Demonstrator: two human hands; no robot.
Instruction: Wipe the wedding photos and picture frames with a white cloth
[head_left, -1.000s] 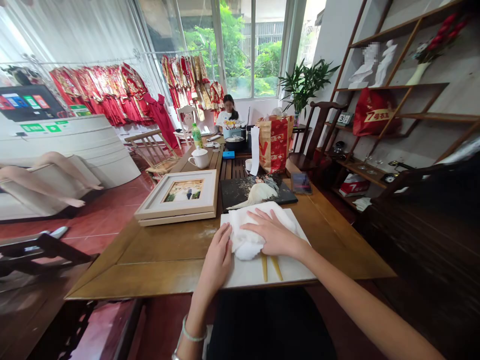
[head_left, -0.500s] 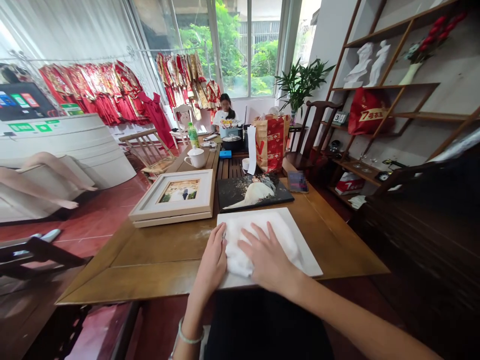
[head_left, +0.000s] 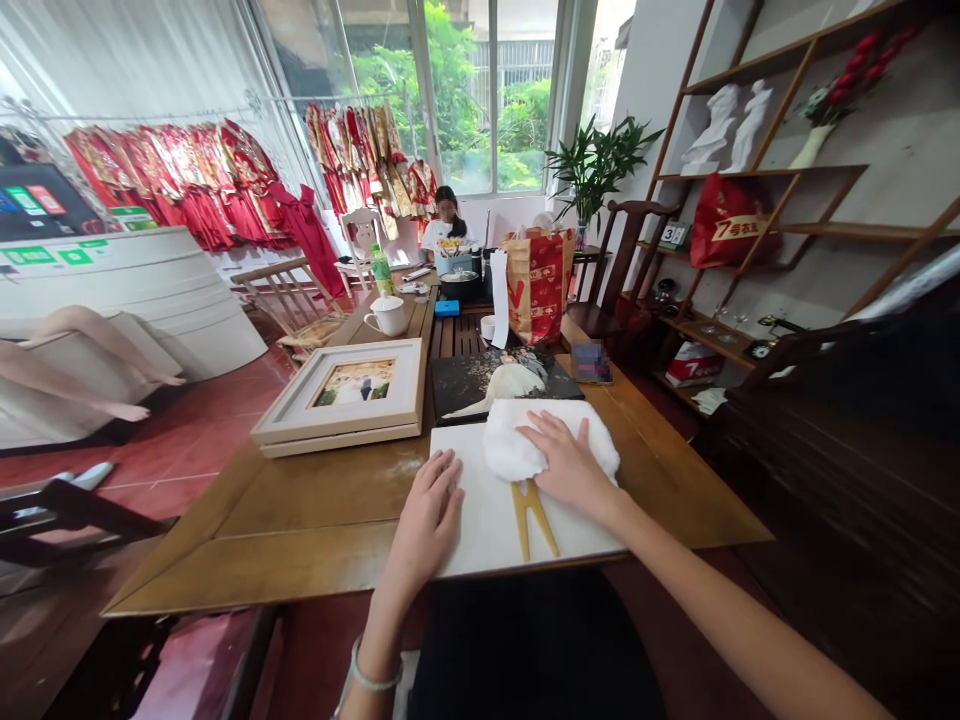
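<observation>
A white board [head_left: 480, 520] lies at the near edge of the wooden table. Over its far right part is a bunched white towel [head_left: 517, 440], held from above by my right hand [head_left: 574, 465] with the fingers across it. Below the towel a yellow-brown V-shaped piece [head_left: 531, 520] shows on the board; its upper end is covered. My left hand [head_left: 431, 510] rests open on the board's left edge, fingers stretched forward. Just beyond the board lies a dark picture panel [head_left: 555, 378] with a white dress, its near edge partly hidden by the towel.
Stacked pale wooden frames [head_left: 341, 395] with a photo lie to the left. A white lidded cup [head_left: 388, 316], a green bottle [head_left: 381, 270], a paper bag [head_left: 536, 285] and a phone-like object [head_left: 591, 362] stand or lie farther off. Someone [head_left: 448, 228] sits at the far end.
My right hand has moved the towel to the right and away from me, baring the board's left part and the V-shaped piece. My left hand no longer touches the towel.
</observation>
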